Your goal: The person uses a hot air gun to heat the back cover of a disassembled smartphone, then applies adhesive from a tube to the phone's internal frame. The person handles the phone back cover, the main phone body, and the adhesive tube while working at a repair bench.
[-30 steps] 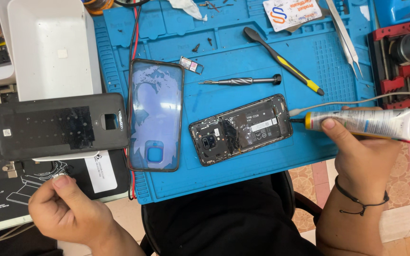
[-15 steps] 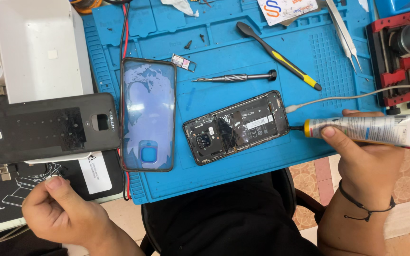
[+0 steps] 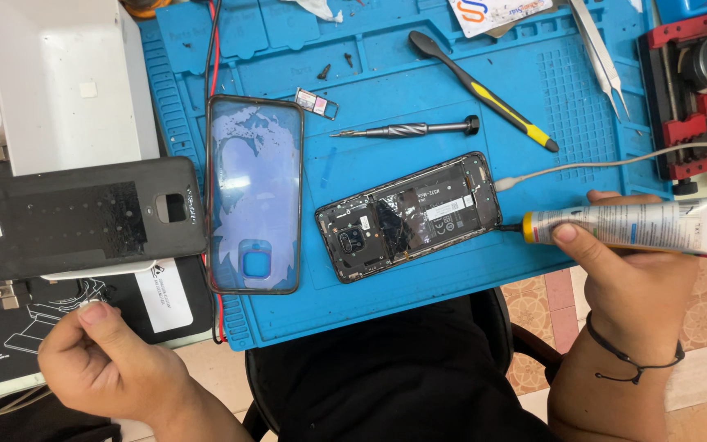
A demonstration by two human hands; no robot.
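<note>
My right hand (image 3: pixel 628 282) grips a white glue tube (image 3: pixel 632 226) with a yellow collar, its dark nozzle touching the right end of an opened phone (image 3: pixel 409 215) lying face down on the blue work mat (image 3: pixel 419 65). A white cable (image 3: pixel 615 162) is plugged into that same end. My left hand (image 3: pixel 104 360) is closed at the lower left, pinching something very small between thumb and finger; what it is cannot be told. A bluish back cover (image 3: pixel 254 192) lies left of the phone.
A dark phone case (image 3: pixel 83 214) rests on papers left of the mat. A white tray (image 3: pixel 63 82) is above it. On the mat lie a screwdriver (image 3: pixel 407 129), a black-yellow pry tool (image 3: pixel 480 88), tweezers (image 3: pixel 599 53), a SIM tray (image 3: pixel 317 102). A red-black clamp fixture (image 3: pixel 697 90) stands at right.
The view has shifted slightly. My left hand has risen a little. The tube's nozzle stays at the phone's right end.
</note>
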